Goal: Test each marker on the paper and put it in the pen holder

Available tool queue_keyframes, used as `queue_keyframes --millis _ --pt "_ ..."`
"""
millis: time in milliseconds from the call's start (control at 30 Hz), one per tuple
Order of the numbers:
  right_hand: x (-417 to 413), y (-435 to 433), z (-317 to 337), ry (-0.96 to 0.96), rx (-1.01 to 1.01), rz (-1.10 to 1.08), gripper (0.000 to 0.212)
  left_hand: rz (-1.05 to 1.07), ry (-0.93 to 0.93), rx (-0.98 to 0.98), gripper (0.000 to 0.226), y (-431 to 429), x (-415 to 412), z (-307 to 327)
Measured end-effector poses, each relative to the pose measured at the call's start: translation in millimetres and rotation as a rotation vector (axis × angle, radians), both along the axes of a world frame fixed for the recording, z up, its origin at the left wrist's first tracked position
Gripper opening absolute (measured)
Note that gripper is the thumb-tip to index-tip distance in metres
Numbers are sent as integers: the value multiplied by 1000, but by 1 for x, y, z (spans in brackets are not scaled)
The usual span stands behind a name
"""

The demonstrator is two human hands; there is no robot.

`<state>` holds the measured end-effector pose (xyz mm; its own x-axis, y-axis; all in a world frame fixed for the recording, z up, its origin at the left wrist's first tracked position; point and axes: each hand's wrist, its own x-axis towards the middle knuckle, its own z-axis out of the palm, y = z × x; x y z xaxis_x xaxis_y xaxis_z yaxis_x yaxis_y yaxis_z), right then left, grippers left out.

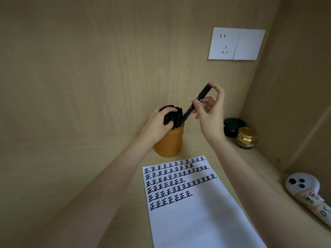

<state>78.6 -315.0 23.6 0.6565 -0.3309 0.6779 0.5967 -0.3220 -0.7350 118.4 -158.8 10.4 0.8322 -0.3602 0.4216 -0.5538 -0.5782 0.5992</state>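
Right hand [209,111]: fingers [218,92] and thumb pinch one black marker [196,104], which is tilted with its top toward 1 o'clock. Its lower end is at the rim of the pen holder [169,142], on the 3 o'clock side. Left hand [157,122]: fingers curled around the tops of the packed markers [176,113] standing in the holder; count not readable. The one orange holder stands close to the back wall [107,68]. At its 6 o'clock lies one paper [193,221] with rows of black test marks on the upper half and the lower half blank. Bare tabletop [80,167] extends toward 9 o'clock. At 3 o'clock the side wall [295,86] closes in, with two jars in the corner, one dark green [232,127] and one gold [247,137], touching. One white object [304,187] lies at the paper's 3 o'clock.
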Motion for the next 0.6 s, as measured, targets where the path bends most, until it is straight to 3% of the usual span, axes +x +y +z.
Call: queue_keyframes --millis 600 --pt "12 13 -5 36 -315 42 50 -74 -26 -73 21 9 -1 -4"
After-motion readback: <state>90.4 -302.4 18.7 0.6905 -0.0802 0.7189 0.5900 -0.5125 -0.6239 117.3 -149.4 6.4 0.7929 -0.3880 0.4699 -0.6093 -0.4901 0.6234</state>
